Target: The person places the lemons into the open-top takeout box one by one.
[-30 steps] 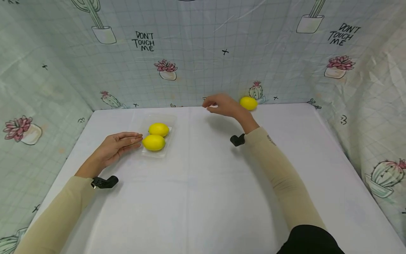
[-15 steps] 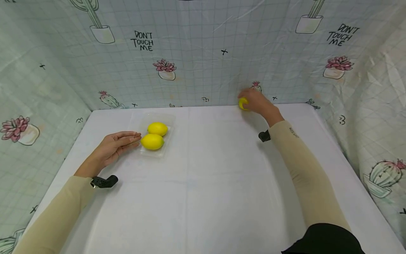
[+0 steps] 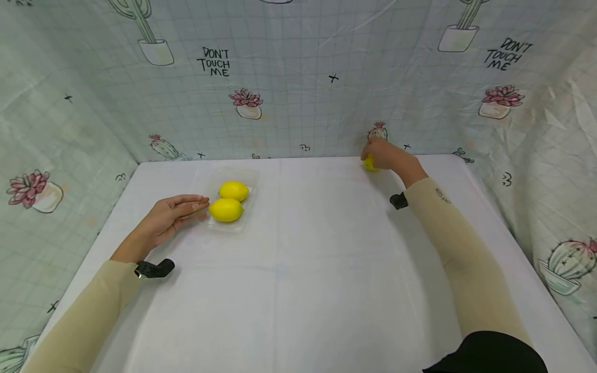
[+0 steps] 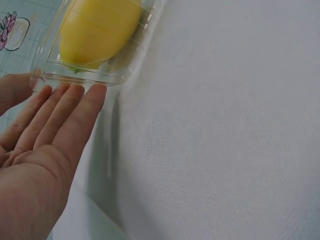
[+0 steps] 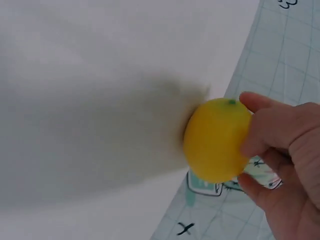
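Your right hand (image 3: 386, 155) curls its fingers round 1 lemon (image 5: 216, 139) at the far edge of the tabletop (image 3: 303, 269), against the backdrop. Your left hand (image 3: 168, 217) lies flat, fingers straight, fingertips touching the clear plastic tray (image 3: 215, 178) holding 2 lemons (image 3: 226, 209).

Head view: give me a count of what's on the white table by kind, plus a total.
Yellow lemons: 3, two in the tray, one gripped by the right hand
Clear plastic tray: 1, touched by the left hand
Total: 4
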### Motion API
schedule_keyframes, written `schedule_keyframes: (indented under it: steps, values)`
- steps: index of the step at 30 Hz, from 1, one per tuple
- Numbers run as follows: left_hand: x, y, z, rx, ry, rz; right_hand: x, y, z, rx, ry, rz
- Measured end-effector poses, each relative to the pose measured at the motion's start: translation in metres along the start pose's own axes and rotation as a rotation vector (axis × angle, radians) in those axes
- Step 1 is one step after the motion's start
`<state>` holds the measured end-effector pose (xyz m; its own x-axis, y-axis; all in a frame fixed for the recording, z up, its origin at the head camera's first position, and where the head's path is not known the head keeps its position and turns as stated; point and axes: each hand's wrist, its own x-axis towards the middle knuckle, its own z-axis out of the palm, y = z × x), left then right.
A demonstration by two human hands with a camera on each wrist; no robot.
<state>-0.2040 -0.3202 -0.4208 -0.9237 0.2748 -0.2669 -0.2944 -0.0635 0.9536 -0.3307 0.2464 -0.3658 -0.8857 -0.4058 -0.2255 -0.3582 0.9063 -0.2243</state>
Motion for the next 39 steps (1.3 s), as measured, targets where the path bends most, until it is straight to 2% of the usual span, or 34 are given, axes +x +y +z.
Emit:
schedule_keyframes:
  steps: [5,10,17,19,24,27,30,33,39]
  values:
    - [0.002,0.001,-0.001,-0.026,-0.038,-0.001,-0.012,0.014,0.005,0.043,0.059,-0.022]
    - [0.004,0.001,0.0,-0.058,-0.084,0.004,-0.025,0.028,0.004,0.074,0.088,0.046]
    - [0.01,0.0,0.0,-0.043,-0.097,0.02,-0.047,0.046,-0.007,0.081,-0.003,0.207]
    - [0.011,-0.001,0.001,-0.021,-0.091,0.011,-0.052,0.052,-0.008,0.072,-0.042,0.23]
    - [0.012,0.001,0.001,0.051,-0.05,0.006,-0.055,0.058,-0.004,0.04,-0.114,0.168]
    - [0.011,0.001,0.0,0.065,-0.056,0.028,-0.056,0.056,-0.002,0.014,-0.11,0.157]
    - [0.009,-0.002,0.0,0.078,-0.068,0.016,-0.059,0.056,0.002,0.008,-0.109,0.173]
    - [0.008,-0.005,0.0,0.077,-0.058,0.002,-0.06,0.054,0.005,0.029,-0.078,0.147]
    - [0.007,-0.008,-0.004,0.011,-0.098,0.053,-0.059,0.046,0.006,0.089,0.052,0.1]
